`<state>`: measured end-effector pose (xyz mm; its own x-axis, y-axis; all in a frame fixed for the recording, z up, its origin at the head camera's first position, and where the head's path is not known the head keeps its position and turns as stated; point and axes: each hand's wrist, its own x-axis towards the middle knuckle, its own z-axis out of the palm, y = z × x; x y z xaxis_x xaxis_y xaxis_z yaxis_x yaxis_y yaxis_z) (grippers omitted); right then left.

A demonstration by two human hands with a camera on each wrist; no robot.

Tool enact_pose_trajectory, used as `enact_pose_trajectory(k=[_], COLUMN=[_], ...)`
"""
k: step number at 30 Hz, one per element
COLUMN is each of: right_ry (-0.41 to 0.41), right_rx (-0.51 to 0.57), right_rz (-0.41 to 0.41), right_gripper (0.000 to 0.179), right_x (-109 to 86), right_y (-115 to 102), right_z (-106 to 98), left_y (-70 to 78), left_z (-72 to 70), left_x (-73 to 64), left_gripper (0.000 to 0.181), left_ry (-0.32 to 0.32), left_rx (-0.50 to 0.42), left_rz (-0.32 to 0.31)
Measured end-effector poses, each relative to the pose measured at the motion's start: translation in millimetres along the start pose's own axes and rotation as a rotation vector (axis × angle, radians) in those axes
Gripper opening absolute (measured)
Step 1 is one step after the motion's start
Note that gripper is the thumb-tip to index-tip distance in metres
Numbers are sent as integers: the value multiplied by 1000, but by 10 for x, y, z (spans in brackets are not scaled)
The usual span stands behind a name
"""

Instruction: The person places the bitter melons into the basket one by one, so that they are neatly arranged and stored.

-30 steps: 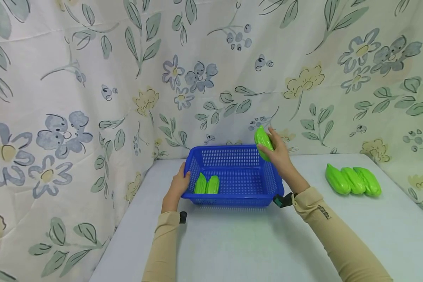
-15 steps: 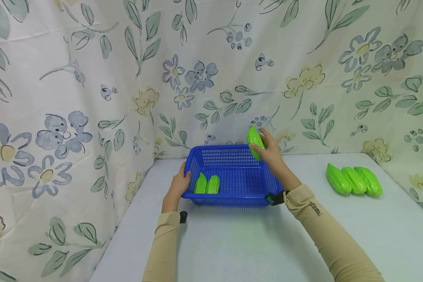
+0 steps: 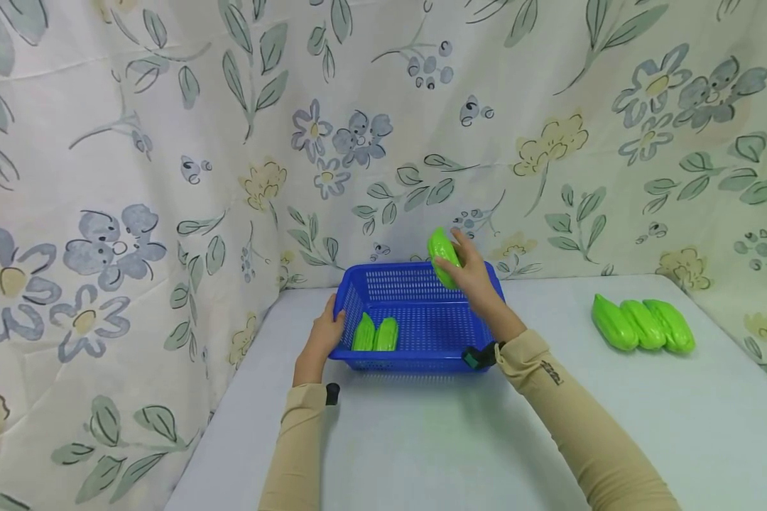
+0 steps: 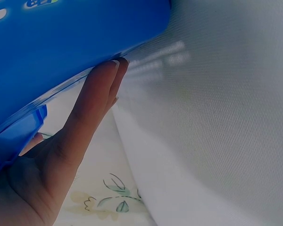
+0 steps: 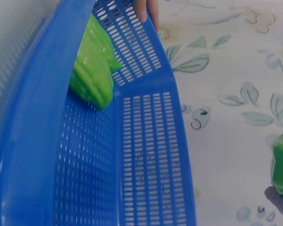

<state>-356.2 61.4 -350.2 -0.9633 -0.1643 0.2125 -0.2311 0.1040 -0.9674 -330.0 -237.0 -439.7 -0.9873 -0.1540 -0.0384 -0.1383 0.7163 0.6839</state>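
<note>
Moving leftward since the earlier frame, from over the basket's right end to nearer its middle: carrying the green vegetable (image 3: pixel 444 257) in the right hand (image 3: pixel 473 273), keeping it at about the same height, tip upward and slightly tilted. Pinching it between thumb and curled fingers, not letting go yet. Holding it above the blue basket (image 3: pixel 415 357), in front of the back wall, with the upper end rising past the rim. Judging from this, bringing the piece inward over the bare stretch of the basket floor, though not yet setting it down.

Gripping the basket's left rim with the left hand (image 3: pixel 326 330), pressing fingers along the outside, and seemingly steadying it. Keeping a pair of green vegetables (image 3: pixel 386 335) side by side in the front left corner, just as earlier, so probably leaving ample room to their right.

Farther out, leaving three more green vegetables (image 3: pixel 642 325) lying in a touching row on the right of the desk (image 3: pixel 390 440), well apart from the basket and seemingly unchanged. Hanging behind everything, a floral curtain (image 3: pixel 390 71), folding down to the desk's back edge
</note>
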Motion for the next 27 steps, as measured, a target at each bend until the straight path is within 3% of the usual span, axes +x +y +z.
enact_pose_trajectory(k=[12,27], right_ry=[-11,-26], right_rx=[27,35], right_rz=[3,107], right_gripper=[74,73], right_x=[62,115], right_y=[15,49], right_z=[206,391], left_y=[7,-2], left_z=[10,12], left_x=[2,-5], left_gripper=[59,59], left_ry=[8,5], left_rx=[13,8], left_rz=[-7,-6])
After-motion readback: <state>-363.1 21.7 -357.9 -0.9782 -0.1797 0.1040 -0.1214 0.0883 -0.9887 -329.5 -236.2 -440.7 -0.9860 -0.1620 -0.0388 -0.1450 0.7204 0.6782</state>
